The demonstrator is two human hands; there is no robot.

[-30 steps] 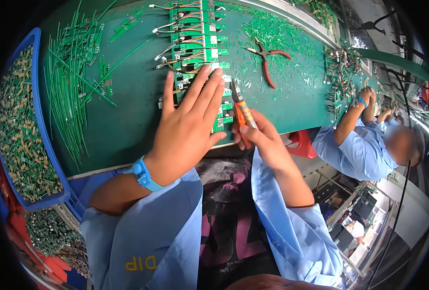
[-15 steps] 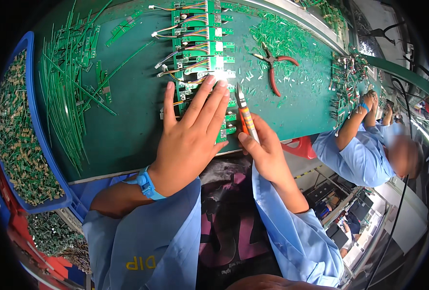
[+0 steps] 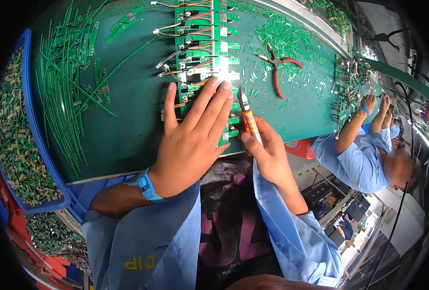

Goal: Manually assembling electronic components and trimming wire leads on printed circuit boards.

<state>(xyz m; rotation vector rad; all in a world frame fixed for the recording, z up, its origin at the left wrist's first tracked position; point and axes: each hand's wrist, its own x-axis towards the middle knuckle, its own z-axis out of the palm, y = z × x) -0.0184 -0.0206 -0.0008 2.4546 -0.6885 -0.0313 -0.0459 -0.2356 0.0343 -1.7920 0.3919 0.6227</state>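
Circuit board panel (image 3: 202,53), green, long strip with small modules and coloured wire leads off its left side, lies on the green surface (image 3: 132,125) at top centre, running away from the person. Left hand (image 3: 192,140) lies flat on the near end of the panel, palm down, fingers spread and straight, fingertips (image 3: 214,82) reaching the brightly lit part of the board; grasping nothing, just pressing down. Blue wristband (image 3: 146,185) on that wrist. Right hand (image 3: 267,150) is clenched around an orange-handled tool (image 3: 250,123), held pen-like between thumb and fingers, metal tip pointing up and touching or just beside the panel's right edge; cannot tell which. Tool sits just right of the left hand's fingertips.

Red-handled pliers (image 3: 278,72) lie on the surface to the right of the panel, well apart from both hands, amid scattered green board offcuts (image 3: 282,38). Pile of long thin green strips (image 3: 64,92) on the surface at left. Blue bin (image 3: 30,145) at the far left edge, filled with small green boards. Both forearms in light blue sleeves (image 3: 292,232).

A second person in a light blue shirt (image 3: 355,159) works at the right end of the surface, both hands raised to a cluster of small boards there.
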